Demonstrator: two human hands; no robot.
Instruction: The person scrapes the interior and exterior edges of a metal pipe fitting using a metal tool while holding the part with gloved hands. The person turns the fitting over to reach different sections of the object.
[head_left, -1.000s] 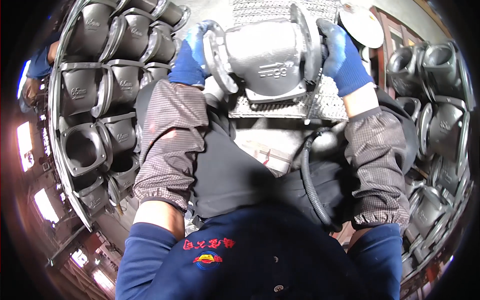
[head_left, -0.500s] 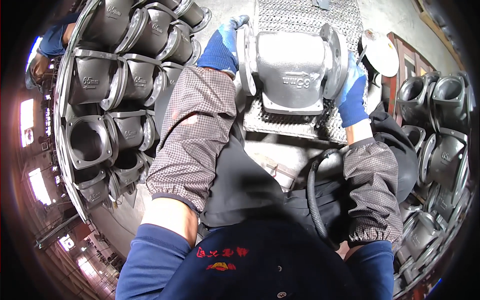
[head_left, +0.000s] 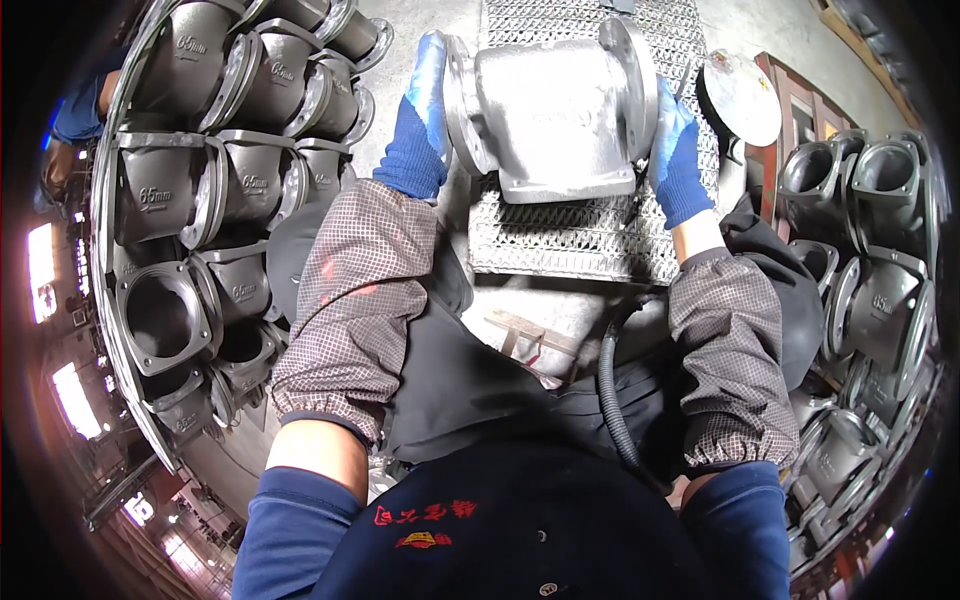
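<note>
A grey cast-metal valve body [head_left: 550, 115] with a round flange at each end is held over a bench topped with rough metal mesh [head_left: 570, 245]. My left hand [head_left: 425, 120], in a blue glove, presses its palm and fingers against the left flange. Against the right flange lies my right hand [head_left: 678, 150], also gloved in blue, its fingertips partly hidden behind the rim. The valve body is gripped between both hands. Its square flange faces toward me, and the marking on its upper side looks washed out by glare.
Several similar valve bodies [head_left: 160, 185] are stacked at the left, and more castings [head_left: 885, 310] at the right. A round white disc [head_left: 745, 105] stands right of the bench. A corrugated hose [head_left: 608, 390] runs near my legs. Another person's blue sleeve [head_left: 80, 110] shows far left.
The valve body has rolled between my hands, so its raised lettering and arrow no longer show clearly. Both hands and the casting sit slightly farther left and higher in view.
</note>
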